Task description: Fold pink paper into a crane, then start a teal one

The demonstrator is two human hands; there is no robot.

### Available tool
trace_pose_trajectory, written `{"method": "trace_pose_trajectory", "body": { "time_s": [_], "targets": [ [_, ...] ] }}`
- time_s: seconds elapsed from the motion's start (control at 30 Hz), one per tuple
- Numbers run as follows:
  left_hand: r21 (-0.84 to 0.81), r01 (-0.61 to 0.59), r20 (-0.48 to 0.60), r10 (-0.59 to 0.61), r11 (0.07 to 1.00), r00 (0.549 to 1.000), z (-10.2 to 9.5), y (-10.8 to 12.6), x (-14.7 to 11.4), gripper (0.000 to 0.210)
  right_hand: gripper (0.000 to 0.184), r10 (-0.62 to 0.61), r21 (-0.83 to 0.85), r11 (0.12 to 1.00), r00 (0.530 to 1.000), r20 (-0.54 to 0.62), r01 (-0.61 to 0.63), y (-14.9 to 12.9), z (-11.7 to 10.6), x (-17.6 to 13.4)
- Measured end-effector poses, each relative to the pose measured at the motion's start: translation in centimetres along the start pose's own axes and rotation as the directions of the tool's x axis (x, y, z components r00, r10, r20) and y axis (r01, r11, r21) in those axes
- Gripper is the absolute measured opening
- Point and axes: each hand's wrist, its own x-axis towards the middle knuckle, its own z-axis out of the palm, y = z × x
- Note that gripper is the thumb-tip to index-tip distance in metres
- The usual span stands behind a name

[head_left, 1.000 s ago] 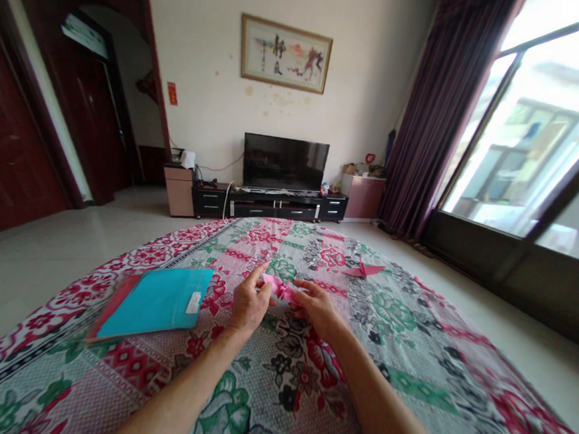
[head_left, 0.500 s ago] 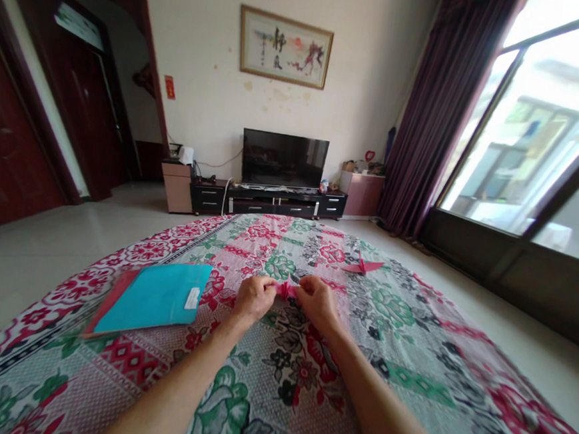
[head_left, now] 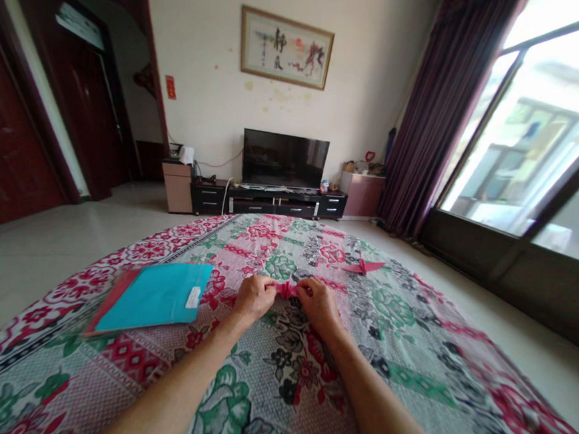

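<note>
Between my two hands is a small pink origami crane (head_left: 286,289), held just above the patterned tablecloth. My left hand (head_left: 255,299) pinches one of its wings between thumb and fingers. On the other side my right hand (head_left: 319,302) pinches the opposite wing. The wing ends are hidden inside the fingers, and the folded body shows in the gap. A second pink origami crane (head_left: 364,267) rests on the cloth beyond my right hand, its wings spread.
A clear packet of blue paper (head_left: 163,297), with red showing at its left edge, lies left of my hands. The floral tablecloth (head_left: 387,378) covers the round table. Past it stand a low cabinet (head_left: 208,198) and a television (head_left: 284,159).
Both hands keep their pinch on the crane and stay almost in place. Only a very slight shift of the view shows.
</note>
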Motion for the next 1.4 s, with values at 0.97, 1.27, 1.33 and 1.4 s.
{"method": "trace_pose_trajectory", "body": {
  "time_s": [0.97, 1.27, 1.33, 1.4],
  "targets": [
    [0.264, -0.229, 0.018, 0.233, 0.937, 0.972, 0.0, -0.5, -1.0, 0.033, 0.026, -0.174, -0.002, 0.985, 0.983, 0.061, 0.174, -0.4, -0.4, -0.8],
    [0.287, -0.267, 0.015, 0.275, 0.920, 0.961, 0.2, -1.1, -0.6, 0.032, 0.026, -0.145, -0.038, 0.988, 0.988, 0.061, 0.147, -0.1, -0.8, -0.5],
    [0.301, -0.275, 0.004, 0.287, 0.913, 0.958, 0.2, -1.2, -0.7, 0.032, 0.026, -0.149, -0.048, 0.987, 0.987, 0.065, 0.153, -0.1, -0.9, -0.5],
    [0.313, -0.282, -0.005, 0.299, 0.907, 0.954, 0.1, -1.3, -0.8, 0.032, 0.027, -0.163, -0.054, 0.985, 0.984, 0.066, 0.167, -0.1, -0.9, -0.5]
  ]
}}
